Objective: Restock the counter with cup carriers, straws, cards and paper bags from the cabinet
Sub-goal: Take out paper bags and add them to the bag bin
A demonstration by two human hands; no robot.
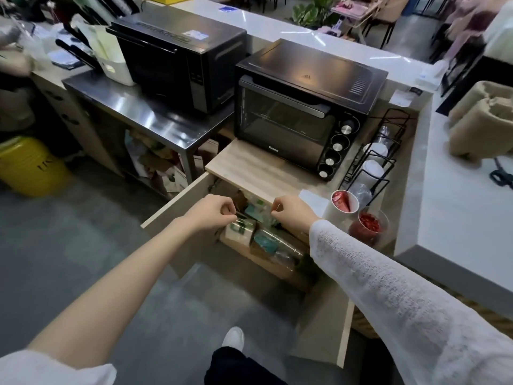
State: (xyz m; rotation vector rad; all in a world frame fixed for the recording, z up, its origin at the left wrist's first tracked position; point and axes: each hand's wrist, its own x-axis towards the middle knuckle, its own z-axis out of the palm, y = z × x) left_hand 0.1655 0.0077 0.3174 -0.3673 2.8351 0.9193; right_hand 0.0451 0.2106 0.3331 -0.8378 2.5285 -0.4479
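Both cabinet doors (177, 198) under the wooden counter (249, 168) stand open. Inside lie several clear plastic packets (266, 240) with green and white contents on a brown box. My left hand (213, 212) and my right hand (291, 211) reach into the cabinet mouth with fingers curled, each pinching an edge of thin clear wrapping above the packets. What the wrapping holds I cannot tell. A stack of brown pulp cup carriers (483, 120) sits on the white counter at the far right.
A black toaster oven (302, 112) stands on the wooden counter, a second oven (177, 56) on a steel table to the left. A wire rack of cups (374, 159) and two cups of red sachets (358, 215) stand at the right. A yellow bin (30, 165) is on the floor.
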